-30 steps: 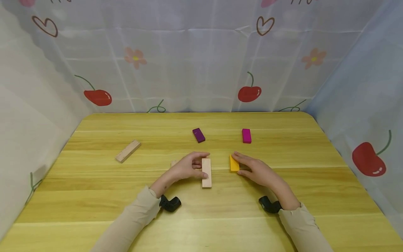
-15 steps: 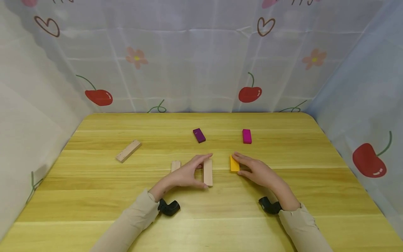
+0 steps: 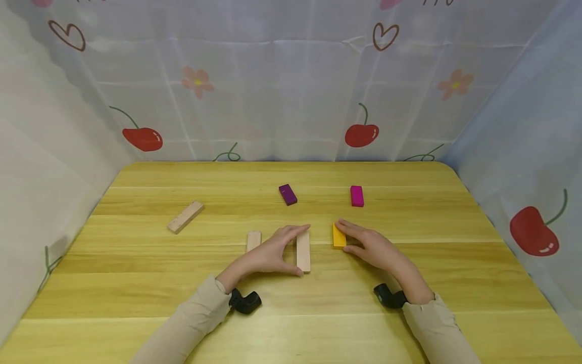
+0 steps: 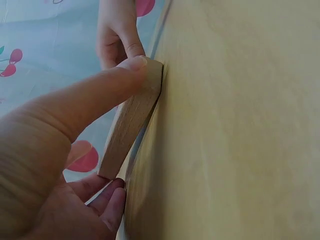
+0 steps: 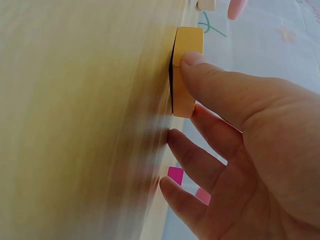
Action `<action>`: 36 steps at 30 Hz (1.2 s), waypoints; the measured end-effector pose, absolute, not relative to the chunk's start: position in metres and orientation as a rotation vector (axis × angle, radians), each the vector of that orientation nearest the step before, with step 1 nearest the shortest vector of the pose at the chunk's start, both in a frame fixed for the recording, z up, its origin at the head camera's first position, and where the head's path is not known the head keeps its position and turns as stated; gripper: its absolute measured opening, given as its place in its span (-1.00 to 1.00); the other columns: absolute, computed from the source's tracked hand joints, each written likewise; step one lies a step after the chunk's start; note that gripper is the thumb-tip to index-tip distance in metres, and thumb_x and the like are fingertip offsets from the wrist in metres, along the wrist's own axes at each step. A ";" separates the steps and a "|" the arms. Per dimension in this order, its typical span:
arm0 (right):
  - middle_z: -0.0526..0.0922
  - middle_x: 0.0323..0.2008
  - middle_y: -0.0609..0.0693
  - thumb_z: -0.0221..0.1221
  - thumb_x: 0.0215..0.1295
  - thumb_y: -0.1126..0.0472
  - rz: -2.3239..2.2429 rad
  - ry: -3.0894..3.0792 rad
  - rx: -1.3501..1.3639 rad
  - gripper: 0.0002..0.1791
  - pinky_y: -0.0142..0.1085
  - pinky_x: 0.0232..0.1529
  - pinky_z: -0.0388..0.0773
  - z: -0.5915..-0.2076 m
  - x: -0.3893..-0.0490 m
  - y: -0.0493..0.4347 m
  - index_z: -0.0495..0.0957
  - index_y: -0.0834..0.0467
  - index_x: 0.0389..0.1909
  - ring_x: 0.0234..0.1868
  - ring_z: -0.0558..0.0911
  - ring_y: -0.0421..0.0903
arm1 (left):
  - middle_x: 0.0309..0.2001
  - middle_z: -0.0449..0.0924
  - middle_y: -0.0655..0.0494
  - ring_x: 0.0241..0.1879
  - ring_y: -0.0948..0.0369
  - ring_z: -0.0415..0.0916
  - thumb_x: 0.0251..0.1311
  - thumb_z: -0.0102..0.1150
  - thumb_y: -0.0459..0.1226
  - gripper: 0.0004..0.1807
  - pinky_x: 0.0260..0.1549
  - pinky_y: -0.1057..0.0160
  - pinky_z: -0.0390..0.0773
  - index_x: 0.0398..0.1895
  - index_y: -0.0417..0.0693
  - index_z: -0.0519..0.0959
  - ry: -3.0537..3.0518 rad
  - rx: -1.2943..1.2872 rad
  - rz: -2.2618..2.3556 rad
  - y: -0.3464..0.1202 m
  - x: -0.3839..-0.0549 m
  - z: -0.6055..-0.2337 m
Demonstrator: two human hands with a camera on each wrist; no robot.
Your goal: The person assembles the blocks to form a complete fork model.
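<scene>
My left hand [image 3: 271,253] spans a plain wooden block [image 3: 303,254] lengthwise, pinching it with the thumb at its near end and the fingers at its far end. The left wrist view shows that thumb on the end face of the block [image 4: 131,125], close over the tabletop. To the right, my right hand [image 3: 372,247] pinches a yellow block [image 3: 338,236] end to end in the same way. In the right wrist view, its thumb presses the near side of the yellow block [image 5: 187,95], and the other fingers spread below. A gap separates the two blocks.
A second plain block [image 3: 253,240] lies partly hidden behind my left hand. Another wooden block [image 3: 185,217] rests at the left. Farther back are a purple block [image 3: 288,194] and a magenta block [image 3: 356,196]. A printed curtain [image 3: 291,101] borders the table [image 3: 318,323].
My left hand has moved its thumb from the wooden block's top to its near end, and the block has shifted slightly right. The right hand and yellow block have stayed put.
</scene>
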State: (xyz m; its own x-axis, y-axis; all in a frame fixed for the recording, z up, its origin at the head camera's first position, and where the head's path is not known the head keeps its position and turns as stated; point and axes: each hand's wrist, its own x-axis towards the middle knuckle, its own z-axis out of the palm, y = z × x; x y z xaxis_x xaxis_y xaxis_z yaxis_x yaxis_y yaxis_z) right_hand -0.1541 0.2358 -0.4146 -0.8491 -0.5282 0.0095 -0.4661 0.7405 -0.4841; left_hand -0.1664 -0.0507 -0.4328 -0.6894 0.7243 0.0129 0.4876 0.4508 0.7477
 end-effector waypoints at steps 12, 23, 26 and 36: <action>0.22 0.33 0.18 0.20 0.26 0.22 -0.736 2.813 -0.846 -0.35 0.01 0.18 0.24 -0.412 -0.156 0.236 0.25 0.24 0.34 0.28 0.26 0.13 | 0.39 0.01 -0.05 0.35 0.06 -0.06 -0.05 0.43 -0.03 0.08 0.22 0.03 0.15 0.46 -0.12 -0.01 2.453 1.007 1.005 -0.052 -0.166 -0.432; 0.14 0.35 0.24 0.24 0.23 0.17 -0.638 2.877 -0.839 -0.25 0.12 0.23 0.10 -0.408 -0.154 0.230 0.16 0.31 0.37 0.33 0.16 0.15 | 0.39 0.03 -0.03 0.35 0.07 -0.06 -0.06 0.43 -0.02 0.11 0.24 0.06 0.11 0.47 -0.09 -0.04 2.465 1.001 1.005 -0.051 -0.166 -0.434; 0.12 0.37 0.23 0.26 0.21 0.15 -0.660 2.905 -0.856 -0.22 0.13 0.23 0.07 -0.404 -0.150 0.223 0.14 0.31 0.38 0.34 0.15 0.16 | 0.39 0.04 -0.03 0.35 0.08 -0.06 -0.06 0.43 -0.03 0.10 0.24 0.07 0.10 0.47 -0.08 -0.03 2.461 0.999 1.010 -0.050 -0.166 -0.435; 0.12 0.39 0.06 0.20 0.27 0.08 -0.777 2.764 -1.029 -0.28 -0.03 0.23 0.19 -0.404 -0.132 0.189 0.17 0.19 0.39 0.33 0.19 0.04 | 0.38 0.06 -0.06 0.35 0.04 -0.03 -0.06 0.43 -0.02 0.12 0.23 0.04 0.12 0.47 -0.11 -0.06 2.475 1.009 1.011 -0.051 -0.163 -0.434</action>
